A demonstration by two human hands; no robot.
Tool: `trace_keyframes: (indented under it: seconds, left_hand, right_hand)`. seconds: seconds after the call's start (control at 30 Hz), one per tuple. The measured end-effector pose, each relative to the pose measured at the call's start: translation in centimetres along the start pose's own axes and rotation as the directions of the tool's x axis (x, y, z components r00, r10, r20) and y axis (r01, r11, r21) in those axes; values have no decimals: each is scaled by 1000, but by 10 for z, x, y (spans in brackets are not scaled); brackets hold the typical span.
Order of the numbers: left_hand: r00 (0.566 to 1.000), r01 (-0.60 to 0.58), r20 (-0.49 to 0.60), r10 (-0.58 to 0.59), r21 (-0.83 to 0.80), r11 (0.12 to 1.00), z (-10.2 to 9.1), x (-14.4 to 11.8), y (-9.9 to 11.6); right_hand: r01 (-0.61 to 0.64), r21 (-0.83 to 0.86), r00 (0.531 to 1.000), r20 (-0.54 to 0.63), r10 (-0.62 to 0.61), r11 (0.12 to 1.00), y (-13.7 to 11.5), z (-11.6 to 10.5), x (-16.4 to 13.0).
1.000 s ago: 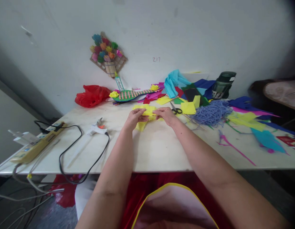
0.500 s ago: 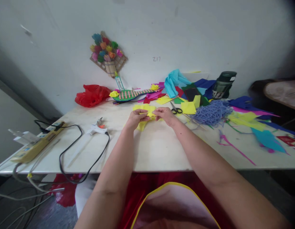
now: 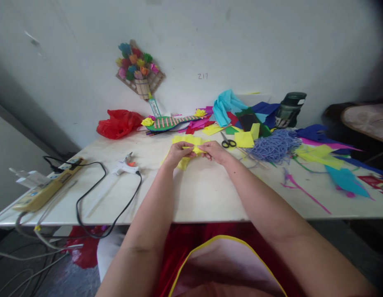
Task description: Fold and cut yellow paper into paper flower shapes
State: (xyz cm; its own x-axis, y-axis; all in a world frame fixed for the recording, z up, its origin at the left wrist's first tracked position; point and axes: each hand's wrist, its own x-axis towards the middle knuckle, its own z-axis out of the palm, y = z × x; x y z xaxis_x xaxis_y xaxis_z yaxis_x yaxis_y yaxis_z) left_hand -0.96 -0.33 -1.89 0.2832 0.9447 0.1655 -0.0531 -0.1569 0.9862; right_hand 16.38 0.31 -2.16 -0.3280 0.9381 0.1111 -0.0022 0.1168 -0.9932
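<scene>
Both of my hands meet over the middle of the white table [image 3: 206, 194]. My left hand [image 3: 176, 153] and my right hand [image 3: 215, 151] pinch the same folded piece of yellow paper [image 3: 196, 149] between their fingertips. More yellow paper [image 3: 183, 163] lies under my left hand and just behind both hands. Black-handled scissors [image 3: 228, 142] lie a short way right of my right hand.
A white glue gun [image 3: 125, 166] with a black cord and a power strip [image 3: 44, 189] lie at the left. Red plastic bag [image 3: 119, 123], coloured paper scraps, blue yarn [image 3: 275, 146] and a dark green jar [image 3: 289, 109] crowd the back and right. A paper-flower craft [image 3: 138, 70] hangs on the wall.
My hands have drawn closer together, and the yellow paper between them is bunched into a smaller fold. Nothing else on the table has moved.
</scene>
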Motion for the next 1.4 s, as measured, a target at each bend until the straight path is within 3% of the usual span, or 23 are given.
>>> trace_keyframes:
  seconds: [0.4,0.77,0.9,1.07,1.4]
  left_hand:
    - [994,111,-11,-113,-96,989,-2,-1,3]
    - [978,208,-1,-210,-130,969,-2,-1,5]
    - [978,203,-21,-208,-150,968,-2,0,6]
    - [982,178,-23,-185,-185,967,4,1,7]
    - [994,113,1,-113,-5,994,13,1,-1]
  right_hand:
    - [1,-58,999,-34,-3,998,0,4,1]
    - [37,-237,995,-81,-58,971,-2,4,0]
    - [38,-187,995,-80,-54,982,-1,4,1]
    - [45,-2,993,-107,-45,999,-1,3,2]
    - [65,100,997,-59,-59,993,0,8,2]
